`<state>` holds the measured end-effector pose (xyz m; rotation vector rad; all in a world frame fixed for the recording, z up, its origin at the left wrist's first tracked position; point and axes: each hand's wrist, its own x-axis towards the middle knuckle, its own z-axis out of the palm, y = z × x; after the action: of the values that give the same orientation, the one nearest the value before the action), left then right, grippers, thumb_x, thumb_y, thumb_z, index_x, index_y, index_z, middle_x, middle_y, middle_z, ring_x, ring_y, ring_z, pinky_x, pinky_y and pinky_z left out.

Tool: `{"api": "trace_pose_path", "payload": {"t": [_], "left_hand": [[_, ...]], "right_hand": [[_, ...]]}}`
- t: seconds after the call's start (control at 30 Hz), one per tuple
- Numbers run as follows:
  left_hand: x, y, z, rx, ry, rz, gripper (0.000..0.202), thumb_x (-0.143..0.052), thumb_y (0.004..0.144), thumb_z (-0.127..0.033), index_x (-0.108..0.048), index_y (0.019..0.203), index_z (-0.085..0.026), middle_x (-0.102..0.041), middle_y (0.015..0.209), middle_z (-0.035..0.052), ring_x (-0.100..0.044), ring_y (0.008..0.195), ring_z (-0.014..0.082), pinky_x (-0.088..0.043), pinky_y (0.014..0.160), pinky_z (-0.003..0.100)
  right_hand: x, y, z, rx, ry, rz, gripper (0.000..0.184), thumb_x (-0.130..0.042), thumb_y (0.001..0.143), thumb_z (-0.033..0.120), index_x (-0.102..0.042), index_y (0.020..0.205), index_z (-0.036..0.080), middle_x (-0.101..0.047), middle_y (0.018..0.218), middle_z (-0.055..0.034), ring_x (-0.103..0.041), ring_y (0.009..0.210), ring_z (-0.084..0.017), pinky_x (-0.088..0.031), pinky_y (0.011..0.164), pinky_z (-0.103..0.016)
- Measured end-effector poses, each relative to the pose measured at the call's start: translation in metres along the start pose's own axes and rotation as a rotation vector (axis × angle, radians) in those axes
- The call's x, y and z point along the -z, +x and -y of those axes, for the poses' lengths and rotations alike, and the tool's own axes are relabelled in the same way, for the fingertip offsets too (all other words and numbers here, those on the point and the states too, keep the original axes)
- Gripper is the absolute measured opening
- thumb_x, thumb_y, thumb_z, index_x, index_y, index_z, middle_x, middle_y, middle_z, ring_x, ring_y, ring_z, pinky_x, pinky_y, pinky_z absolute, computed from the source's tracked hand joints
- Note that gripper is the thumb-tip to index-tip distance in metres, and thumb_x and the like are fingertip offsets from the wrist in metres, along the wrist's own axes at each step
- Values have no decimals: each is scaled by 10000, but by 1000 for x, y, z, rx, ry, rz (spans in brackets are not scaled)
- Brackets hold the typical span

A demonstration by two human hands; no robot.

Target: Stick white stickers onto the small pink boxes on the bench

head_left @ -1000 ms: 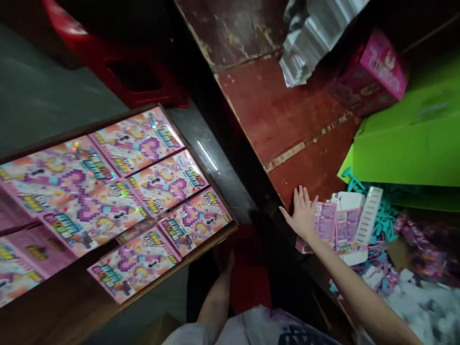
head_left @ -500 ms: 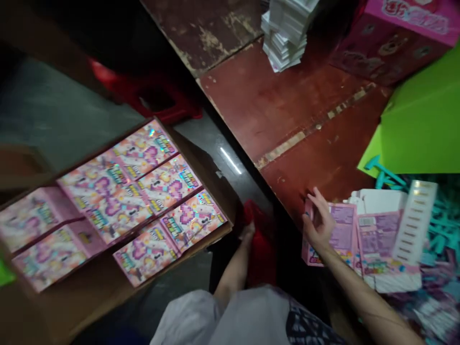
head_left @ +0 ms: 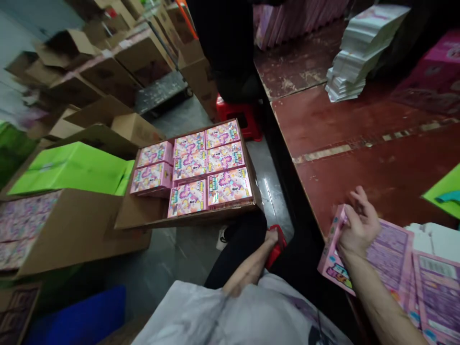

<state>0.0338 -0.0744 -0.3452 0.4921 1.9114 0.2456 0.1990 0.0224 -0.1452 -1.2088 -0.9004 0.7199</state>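
A pink cardboard box (head_left: 390, 249) with purple printed panels lies at the edge of the red-brown table. My right hand (head_left: 359, 230) is on its left end, the thumb against the narrow side and the other fingers stretched out past the far edge. Beside it lies a second pink box (head_left: 436, 287), its white flap (head_left: 436, 239) folded out. Low between my legs, my left hand (head_left: 273, 236) is closed over the edge of a red stool (head_left: 276, 254); its fingertips are hidden.
An open carton (head_left: 143, 215) of pink boxes stands left of the table. Further left is another carton (head_left: 89, 230) with a green liner (head_left: 79, 167). White stacked cards (head_left: 359, 57) stand on the table (head_left: 359, 187). A second red stool (head_left: 247, 127) and a trolley (head_left: 163, 91) are behind.
The view has swung left, bringing more cartons into sight. My right thumb now presses at the pink box's end, where the hand was spread above it. My left hand stays at the stool.
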Motion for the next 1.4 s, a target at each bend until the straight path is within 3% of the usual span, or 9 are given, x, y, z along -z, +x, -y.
{"api": "trace_pose_path", "payload": {"t": [0.23, 0.37, 0.5, 0.73, 0.9, 1.03, 1.2, 1.3, 1.4], "left_hand": [[-4, -56, -10, -336, -283, -182, 201, -585, 877, -268, -621, 1021, -132, -626, 1103, 80, -594, 1025, 194, -484, 915, 408], [-8, -103, -34, -612, -429, -229, 145, -556, 829, -135, -648, 940, -151, -650, 1068, 84, -595, 1039, 178, -433, 973, 341], [10, -139, -67, -777, -503, -223, 200, -509, 852, -215, -614, 1014, -163, -641, 1062, 77, -606, 977, 169, -453, 923, 310], [34, -175, -103, -713, -443, -114, 242, -555, 846, -304, -543, 1041, -163, -595, 1114, 98, -585, 1031, 184, -471, 873, 291], [19, -189, -115, -533, -284, 209, 320, -646, 792, -287, -483, 1024, -138, -627, 837, 62, -631, 623, 154, -526, 605, 305], [20, -190, -128, -490, -180, 377, 268, -606, 831, -229, -435, 1024, -156, -604, 775, 19, -593, 520, 106, -527, 546, 276], [25, -175, -136, -460, -114, 496, 294, -582, 852, -228, -380, 1061, -182, -614, 804, 21, -603, 537, 100, -540, 584, 290], [29, -164, -138, -477, -89, 500, 280, -544, 864, -255, -400, 1091, -178, -628, 862, 42, -637, 638, 125, -535, 650, 295], [39, -155, -144, -526, -58, 490, 203, -506, 867, -277, -508, 1017, -141, -642, 908, 59, -650, 814, 166, -510, 739, 276]], "right_hand": [[0, 3, 2, 32, 38, -7, 315, -594, 709, 287, -660, 968, 121, -597, 1257, -170, -538, 1206, -274, -368, 1038, -449], [-1, 4, 8, -17, 78, 2, 339, -580, 680, 331, -653, 930, 115, -607, 1227, -183, -545, 1173, -267, -359, 1030, -427], [-2, 7, 10, -83, 197, 0, 301, -573, 670, 344, -656, 871, 135, -661, 1126, -137, -578, 1105, -231, -367, 1023, -388], [-5, 17, 2, -153, 363, -47, 213, -512, 695, 354, -633, 714, 180, -705, 867, -53, -642, 910, -189, -462, 900, -348], [-2, 25, 16, -189, 430, -66, 205, -448, 709, 351, -570, 670, 191, -696, 759, -58, -658, 784, -181, -500, 848, -367], [7, 9, 41, -183, 348, -92, 171, -513, 710, 324, -608, 716, 182, -696, 756, -55, -652, 747, -185, -523, 752, -341], [75, -31, 75, -87, 70, -264, 153, -616, 706, 259, -685, 824, 190, -690, 876, -45, -625, 875, -199, -480, 847, -334], [144, -60, 86, -18, -188, -617, 217, -628, 710, 260, -681, 900, 171, -658, 997, -85, -556, 1008, -232, -390, 972, -393], [190, -92, 87, 31, -708, -938, 224, -559, 758, 287, -667, 902, 153, -667, 937, -105, -580, 908, -241, -430, 898, -414]]}}
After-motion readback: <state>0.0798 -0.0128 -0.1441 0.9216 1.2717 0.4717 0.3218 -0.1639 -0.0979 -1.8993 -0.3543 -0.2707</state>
